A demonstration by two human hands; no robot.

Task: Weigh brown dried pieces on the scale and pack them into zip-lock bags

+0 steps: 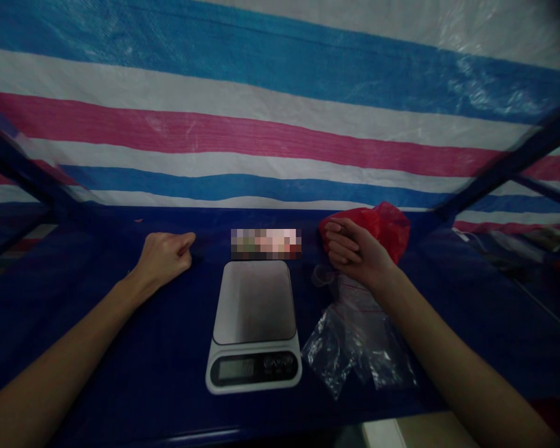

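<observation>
My left hand [167, 255] is closed in a fist above the blue table, left of the kitchen scale; nothing shows in it. My right hand [357, 252] is loosely closed, its fingers bent and side by side, with nothing visible in them. It is in front of a red plastic bag [392, 227], and I cannot tell whether they touch. Clear zip bags [359, 345] lie below that hand, beside a small clear round piece [323, 275]. Between my hands stands the white scale [254, 305] with a bare metal plate and a dark display.
Behind the scale is a blurred-out rectangular item [266, 244]. A striped plastic sheet [261, 134] hangs behind the blue table [121, 367]. Blue frame bars [494, 165] slope at both sides. A tiny red scrap [139, 220] lies at the back left.
</observation>
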